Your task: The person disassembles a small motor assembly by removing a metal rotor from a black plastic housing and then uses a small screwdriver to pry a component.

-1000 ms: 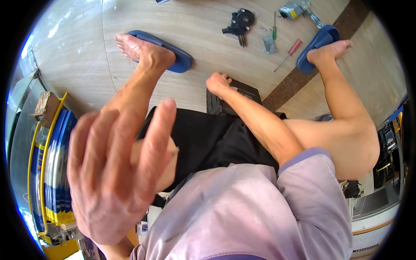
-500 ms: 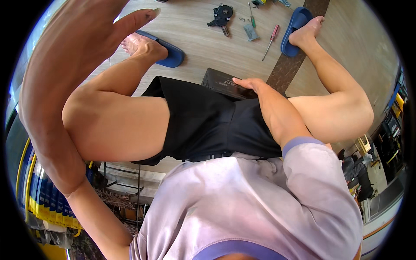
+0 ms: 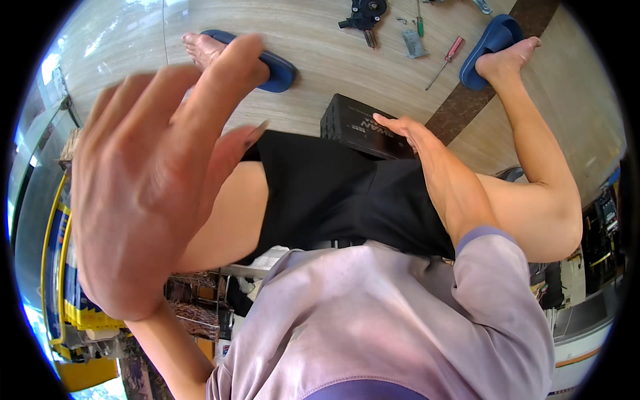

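Resting flat on the black box [image 3: 363, 127] btwn the knees on the floor [image 3: 320, 67], right hand [image 3: 403, 128] has no closed grip, left hand [image 3: 150, 180] raised w/ fingers spread, empty, blocking view — box could slip off unseen.

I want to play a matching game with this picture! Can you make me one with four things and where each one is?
Things:
1. left hand
2. right hand
3. black box
4. red screwdriver

Places:
A. lying on the floor near the blue sandal
B. raised, open, close to the camera
C. standing on the floor between the knees
D. resting on the black box

Pairs: 1-B, 2-D, 3-C, 4-A
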Available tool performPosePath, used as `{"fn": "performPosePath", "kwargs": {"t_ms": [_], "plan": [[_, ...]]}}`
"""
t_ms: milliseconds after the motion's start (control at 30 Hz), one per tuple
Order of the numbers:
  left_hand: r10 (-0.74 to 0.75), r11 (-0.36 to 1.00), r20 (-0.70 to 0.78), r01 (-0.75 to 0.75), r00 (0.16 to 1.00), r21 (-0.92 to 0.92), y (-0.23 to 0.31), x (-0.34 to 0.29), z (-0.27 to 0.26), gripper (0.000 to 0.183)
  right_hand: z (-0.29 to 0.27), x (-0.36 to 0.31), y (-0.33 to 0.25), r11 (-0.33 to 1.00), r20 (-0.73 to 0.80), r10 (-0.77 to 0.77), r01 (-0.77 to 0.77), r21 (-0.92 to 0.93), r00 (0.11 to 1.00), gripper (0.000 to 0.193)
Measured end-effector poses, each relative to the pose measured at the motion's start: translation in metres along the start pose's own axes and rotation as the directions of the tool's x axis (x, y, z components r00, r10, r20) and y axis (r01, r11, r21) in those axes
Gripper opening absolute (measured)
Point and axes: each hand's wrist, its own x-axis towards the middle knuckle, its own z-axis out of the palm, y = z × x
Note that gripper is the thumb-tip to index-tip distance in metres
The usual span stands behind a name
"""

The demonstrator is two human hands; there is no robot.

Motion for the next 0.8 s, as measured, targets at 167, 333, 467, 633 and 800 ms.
{"fn": "performPosePath", "kwargs": {"t_ms": [167,333,467,633,800], "plan": [[-0.131,0.991,0.092,0.128,0.987,0.038,-0.006,0.014,0.001,0.069,0.0,0.032,-0.01,0.943,-0.222,-0.139,0.061,-0.327,0.965,0.108],[-0.023,1.0,-0.047,0.024,0.999,0.016,-0.002,-0.003,0.014,0.066,0.001,0.045,-0.025,0.835,-0.164,-0.228,0.106,-0.54,0.96,0.106],[0.049,0.997,-0.137,-0.039,0.989,0.074,0.01,-0.014,0.022,0.055,0.002,0.038,-0.026,0.764,-0.125,-0.323,0.181,-0.619,0.938,0.089],[-0.07,0.997,-0.007,0.07,0.998,0.041,0.015,-0.006,0.019,0.048,0.001,-0.005,-0.043,0.514,-0.16,-0.478,0.127,-0.849,0.864,0.075],[-0.073,0.986,-0.142,0.092,0.987,0.137,-0.005,0.011,0.03,0.047,-0.036,-0.06,-0.075,0.711,-0.321,-0.636,0.371,-0.597,0.701,0.08]]}}
